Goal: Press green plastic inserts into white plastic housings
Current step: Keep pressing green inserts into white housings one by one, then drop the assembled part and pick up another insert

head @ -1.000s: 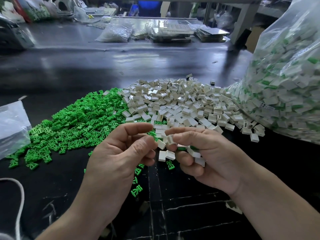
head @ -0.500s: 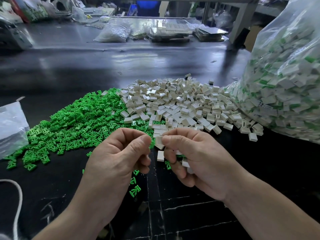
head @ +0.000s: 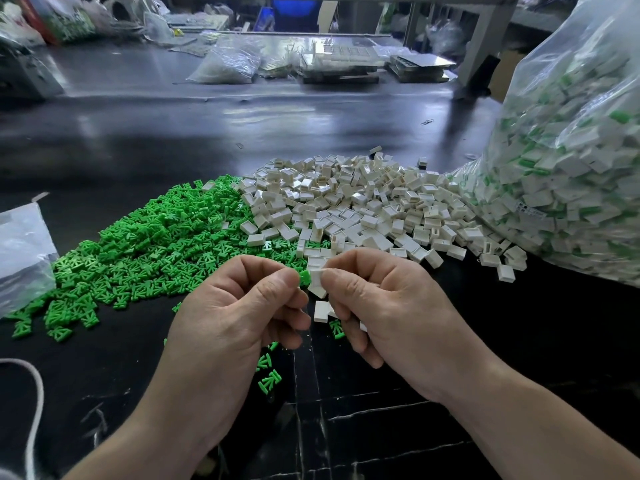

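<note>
My left hand (head: 239, 306) pinches a small green insert (head: 304, 277) between thumb and forefinger. My right hand (head: 388, 306) grips a white housing (head: 317, 282) at its fingertips, with more white pieces tucked in its palm. The insert's tip meets the housing's open side between the two hands. Behind the hands lies a heap of green inserts (head: 156, 244) on the left and a heap of white housings (head: 363, 209) on the right, both on the black table (head: 519, 341).
A big clear bag of assembled white-and-green parts (head: 571, 168) fills the right side. A smaller plastic bag (head: 24, 251) lies at the left edge, a white cord (head: 34, 410) at bottom left. Loose inserts (head: 270, 381) lie under my hands. Bags and trays sit far back.
Both hands have closed together and risen slightly. The green insert and the white housing, apart a second ago, now touch at my fingertips.
</note>
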`<state>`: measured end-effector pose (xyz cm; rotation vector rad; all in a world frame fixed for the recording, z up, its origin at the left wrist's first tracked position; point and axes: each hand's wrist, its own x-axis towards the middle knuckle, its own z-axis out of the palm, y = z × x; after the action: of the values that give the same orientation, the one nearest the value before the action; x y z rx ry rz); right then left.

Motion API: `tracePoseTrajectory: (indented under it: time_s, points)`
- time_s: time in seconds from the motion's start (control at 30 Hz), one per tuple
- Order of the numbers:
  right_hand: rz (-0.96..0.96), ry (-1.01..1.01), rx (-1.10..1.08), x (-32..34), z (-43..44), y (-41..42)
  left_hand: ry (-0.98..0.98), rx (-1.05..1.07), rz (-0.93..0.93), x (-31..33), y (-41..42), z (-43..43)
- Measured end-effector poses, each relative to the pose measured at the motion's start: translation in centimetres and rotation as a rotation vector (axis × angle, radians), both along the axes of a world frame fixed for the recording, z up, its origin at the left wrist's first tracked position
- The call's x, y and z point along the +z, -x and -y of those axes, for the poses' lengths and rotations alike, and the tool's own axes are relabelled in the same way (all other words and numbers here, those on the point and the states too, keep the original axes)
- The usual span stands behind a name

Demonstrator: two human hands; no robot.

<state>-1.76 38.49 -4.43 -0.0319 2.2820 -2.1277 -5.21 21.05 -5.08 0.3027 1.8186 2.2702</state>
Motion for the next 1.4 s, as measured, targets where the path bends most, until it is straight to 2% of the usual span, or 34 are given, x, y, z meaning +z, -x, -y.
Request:
tracePoseTrajectory:
  time_s: [0.33, 0.5, 0.67, 0.73, 0.97, 1.13, 1.4]
  points:
    - [0.02, 0.049, 0.051, 0.4, 0.1, -0.2, 0.069, 0.023, -0.108, 0.2, -0.4, -0.1]
    - [0.094, 0.165, 0.115, 0.8, -0.1, -0.2, -0.098, -0.096, 0.063, 0.8, -0.5, -0.2]
    - [0.168, 0.26, 0.224, 1.0, -0.1, -0.3, -0.344, -0.435, 0.251, 1.1, -0.5, 0.1]
    - [0.204, 0.296, 0.238, 1.0, -0.2, -0.3, -0.409, -0.479, 0.312, 1.1, -0.5, 0.1]
    - [0.201, 0.251, 0.241, 1.0, -0.1, -0.3, -0.425, -0.386, 0.394, 1.0, -0.6, -0.4]
    - [0.215, 0.311, 0.237, 1.2, -0.1, -0.3, -0.448, -0.405, 0.341, 0.9, -0.9, -0.6]
    - [0.202, 0.282, 0.25, 1.2, 0.0, -0.5, -0.402, -0.353, 0.315, 1.0, -0.9, -0.6]
